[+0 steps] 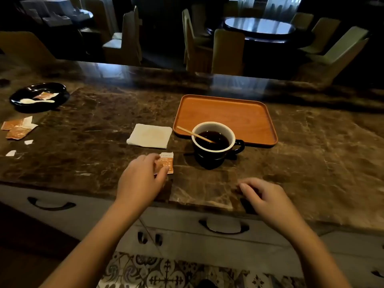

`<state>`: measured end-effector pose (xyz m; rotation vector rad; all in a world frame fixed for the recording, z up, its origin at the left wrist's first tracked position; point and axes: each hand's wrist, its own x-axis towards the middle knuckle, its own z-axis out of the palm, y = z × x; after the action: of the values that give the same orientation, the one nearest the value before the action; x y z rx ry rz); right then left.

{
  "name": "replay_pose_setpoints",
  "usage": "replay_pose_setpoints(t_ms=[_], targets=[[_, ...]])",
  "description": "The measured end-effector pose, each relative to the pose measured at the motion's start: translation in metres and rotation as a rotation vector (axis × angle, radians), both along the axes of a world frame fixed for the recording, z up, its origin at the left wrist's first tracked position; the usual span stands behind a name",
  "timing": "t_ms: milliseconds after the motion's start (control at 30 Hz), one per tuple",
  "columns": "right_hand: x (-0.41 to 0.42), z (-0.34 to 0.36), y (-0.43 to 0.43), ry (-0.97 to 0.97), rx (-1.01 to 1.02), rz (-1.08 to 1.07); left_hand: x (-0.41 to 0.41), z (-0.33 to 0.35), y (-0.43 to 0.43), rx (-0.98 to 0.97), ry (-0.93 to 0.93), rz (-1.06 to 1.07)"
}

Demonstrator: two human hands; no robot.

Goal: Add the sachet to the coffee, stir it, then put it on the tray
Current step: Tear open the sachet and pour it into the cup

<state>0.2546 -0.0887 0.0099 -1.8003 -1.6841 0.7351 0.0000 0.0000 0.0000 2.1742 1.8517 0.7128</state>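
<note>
Left hand (143,175) pinches torn sachet (166,163) on marble counter (311,163); right hand (261,194) loosely curled, holding nothing. Cup (214,142) at sachet's 2 o'clock: dark coffee, wooden stirrer (195,134). Rectangular tray (228,115) bare.

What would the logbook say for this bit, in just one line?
left hand: on torn orange sachet | right hand: empty, on counter | black coffee cup: wooden stirrer inside, beside orange tray
</note>
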Motion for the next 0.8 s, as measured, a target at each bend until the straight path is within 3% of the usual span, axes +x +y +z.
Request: replay_pose_setpoints(t_ms=[133, 333, 533, 800], targets=[[-0.011, -0.015, 0.018, -0.18, 0.119, -0.035, 0.014, -0.004, 0.02, -0.127, 0.143, 0.114], [-0.021, -0.042, 0.013, -0.527, 0.203, 0.011, 0.015, -0.007, 0.027, -0.157, 0.11, 0.11], [-0.022, -0.046, 0.014, -0.603, 0.207, 0.035, 0.013, -0.012, 0.023, -0.148, 0.119, 0.186], [-0.022, -0.047, 0.015, -0.636, 0.124, 0.085, 0.011, -0.014, 0.013, -0.192, -0.352, 0.064]])
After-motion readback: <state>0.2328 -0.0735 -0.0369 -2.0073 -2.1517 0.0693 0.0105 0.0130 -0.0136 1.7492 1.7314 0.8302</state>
